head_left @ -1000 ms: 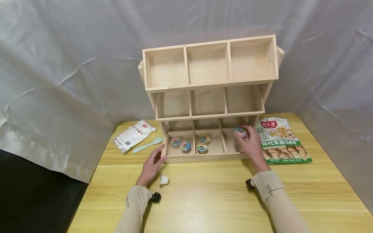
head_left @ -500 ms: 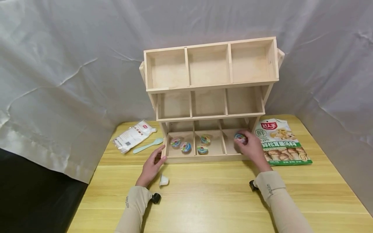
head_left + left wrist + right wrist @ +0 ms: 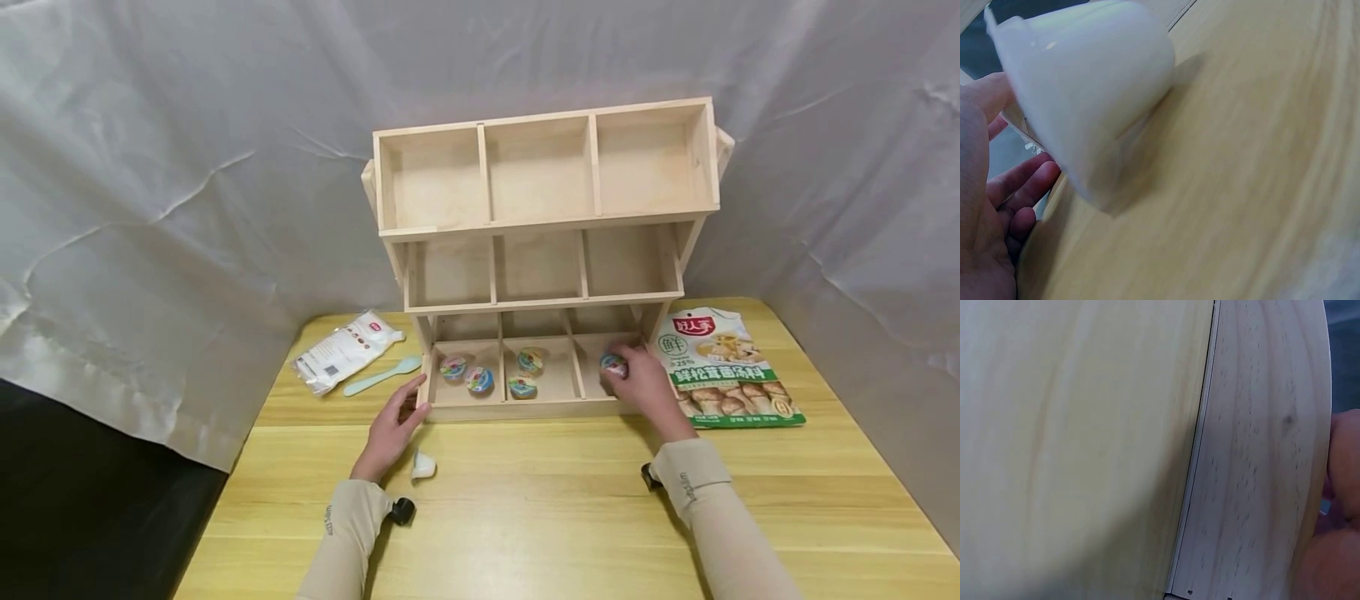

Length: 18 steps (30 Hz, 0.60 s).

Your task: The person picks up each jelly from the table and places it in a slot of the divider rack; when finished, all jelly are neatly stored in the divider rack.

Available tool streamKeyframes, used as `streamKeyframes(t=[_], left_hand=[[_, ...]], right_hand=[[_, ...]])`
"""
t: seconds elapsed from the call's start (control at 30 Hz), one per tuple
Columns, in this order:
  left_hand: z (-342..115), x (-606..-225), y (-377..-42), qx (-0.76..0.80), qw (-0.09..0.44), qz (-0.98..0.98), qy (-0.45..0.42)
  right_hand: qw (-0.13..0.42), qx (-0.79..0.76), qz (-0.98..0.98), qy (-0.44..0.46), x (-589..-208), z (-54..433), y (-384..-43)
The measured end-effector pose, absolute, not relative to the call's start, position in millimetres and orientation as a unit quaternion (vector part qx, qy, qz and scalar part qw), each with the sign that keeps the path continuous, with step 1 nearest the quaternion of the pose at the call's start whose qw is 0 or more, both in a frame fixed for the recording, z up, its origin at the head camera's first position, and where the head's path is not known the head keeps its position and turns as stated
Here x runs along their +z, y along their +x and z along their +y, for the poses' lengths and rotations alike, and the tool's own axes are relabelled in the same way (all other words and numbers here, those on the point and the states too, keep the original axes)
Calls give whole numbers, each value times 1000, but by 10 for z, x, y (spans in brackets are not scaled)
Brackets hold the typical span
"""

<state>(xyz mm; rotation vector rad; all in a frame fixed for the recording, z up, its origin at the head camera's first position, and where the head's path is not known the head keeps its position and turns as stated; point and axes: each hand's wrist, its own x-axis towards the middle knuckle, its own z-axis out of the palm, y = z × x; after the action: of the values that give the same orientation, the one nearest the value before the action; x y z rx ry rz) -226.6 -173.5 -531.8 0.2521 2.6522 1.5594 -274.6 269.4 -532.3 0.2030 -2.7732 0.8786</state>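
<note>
In the head view my right hand pinches a small jelly cup with a coloured lid, inside the right compartment of the wooden rack's bottom tray. My left hand touches the tray's left front corner with relaxed fingers, thumb at the front. Two jelly cups sit in the left compartment, and two more jelly cups in the middle one. A whitish cup lies tipped over near my left wrist; it looms large in the left wrist view. The right wrist view hides the held cup behind the tray front.
The rack's upper tray and middle tray rise behind, each with three compartments. A white packet and a pale green spoon lie on the left. A mushroom soup pouch lies to the right on the wooden table.
My right hand has lowered the jelly cup toward the front of the right compartment and shifted it slightly left. My left hand stays at the tray's corner.
</note>
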Motion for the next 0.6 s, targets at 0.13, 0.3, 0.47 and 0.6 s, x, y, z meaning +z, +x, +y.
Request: streamKeyframes(t=[0.13, 0.3, 0.47, 0.6], left_hand=[[-1729, -5305, -2262, 507, 29, 858, 82], [-1731, -5306, -2260, 506, 29, 857, 88], [-1737, -5305, -2255, 502, 26, 860, 84], [-1731, -5313, -2255, 505, 27, 858, 83]], right_hand=[[102, 291, -949, 65, -5307, 2679, -2740], [88, 289, -951, 62, -5307, 2675, -2746], [84, 288, -952, 65, -5308, 2680, -2757], [84, 286, -952, 64, -5305, 2680, -2753]])
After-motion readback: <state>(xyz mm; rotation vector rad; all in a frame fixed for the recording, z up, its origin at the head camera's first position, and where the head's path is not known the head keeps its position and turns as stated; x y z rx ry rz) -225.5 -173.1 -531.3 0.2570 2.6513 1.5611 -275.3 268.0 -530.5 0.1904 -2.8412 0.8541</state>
